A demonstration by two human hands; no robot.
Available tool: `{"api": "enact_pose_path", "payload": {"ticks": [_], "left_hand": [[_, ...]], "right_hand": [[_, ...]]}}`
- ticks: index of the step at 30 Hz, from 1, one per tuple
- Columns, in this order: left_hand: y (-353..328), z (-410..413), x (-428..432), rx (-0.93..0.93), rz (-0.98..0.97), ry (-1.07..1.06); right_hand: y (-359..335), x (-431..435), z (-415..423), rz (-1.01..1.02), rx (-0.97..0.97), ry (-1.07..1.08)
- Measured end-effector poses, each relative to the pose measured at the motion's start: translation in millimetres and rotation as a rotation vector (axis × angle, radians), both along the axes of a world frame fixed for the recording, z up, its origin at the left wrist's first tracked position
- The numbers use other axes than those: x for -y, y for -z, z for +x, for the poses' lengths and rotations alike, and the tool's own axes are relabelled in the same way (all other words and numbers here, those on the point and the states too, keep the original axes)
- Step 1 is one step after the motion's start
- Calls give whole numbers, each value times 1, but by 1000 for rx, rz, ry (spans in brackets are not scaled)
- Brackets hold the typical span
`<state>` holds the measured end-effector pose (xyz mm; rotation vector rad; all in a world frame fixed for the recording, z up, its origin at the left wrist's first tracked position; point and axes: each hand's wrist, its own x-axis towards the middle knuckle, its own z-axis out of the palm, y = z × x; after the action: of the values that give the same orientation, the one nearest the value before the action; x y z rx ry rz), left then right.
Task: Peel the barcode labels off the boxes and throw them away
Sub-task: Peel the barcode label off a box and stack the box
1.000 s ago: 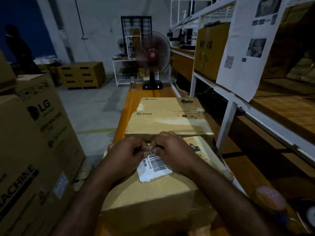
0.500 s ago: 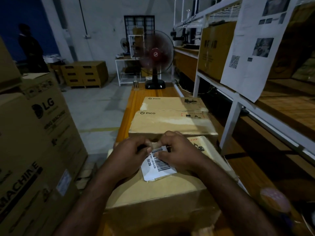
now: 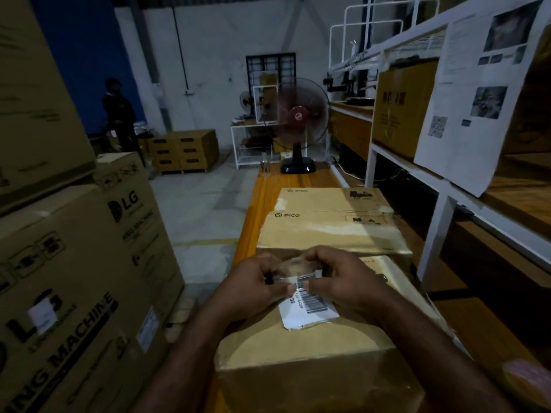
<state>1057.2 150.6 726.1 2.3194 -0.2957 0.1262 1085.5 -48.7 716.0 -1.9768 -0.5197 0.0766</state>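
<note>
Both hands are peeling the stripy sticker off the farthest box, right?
Not quite. The left hand and right hand are peeling the sticker, but it is on the nearest box, not the farthest; the head view shows it.

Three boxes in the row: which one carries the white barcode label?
The nearest box, under the left hand and right hand: barcode label on its top. The middle box and far box show none.

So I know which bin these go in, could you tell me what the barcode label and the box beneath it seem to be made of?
Barcode label: likely matt white paper, printed with black bars, bending where lifted.
Box: brown cardboard, dull finish, creased at folded edges; corrugation not visible.
</note>
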Motion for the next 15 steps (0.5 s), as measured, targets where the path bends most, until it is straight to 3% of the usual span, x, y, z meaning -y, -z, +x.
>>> {"api": "enact_pose_path", "payload": {"ticks": [2,7,15], "left_hand": [[0,-1,-1,3,-21,3],[0,-4,-2,-26,-144,11],[-13,-13,0,-88,-206,24]], "right_hand": [[0,0,1,14,-2,10],[-3,-3,1,-199,114,37],[-7,5,-3,-21,-67,-68]]}}
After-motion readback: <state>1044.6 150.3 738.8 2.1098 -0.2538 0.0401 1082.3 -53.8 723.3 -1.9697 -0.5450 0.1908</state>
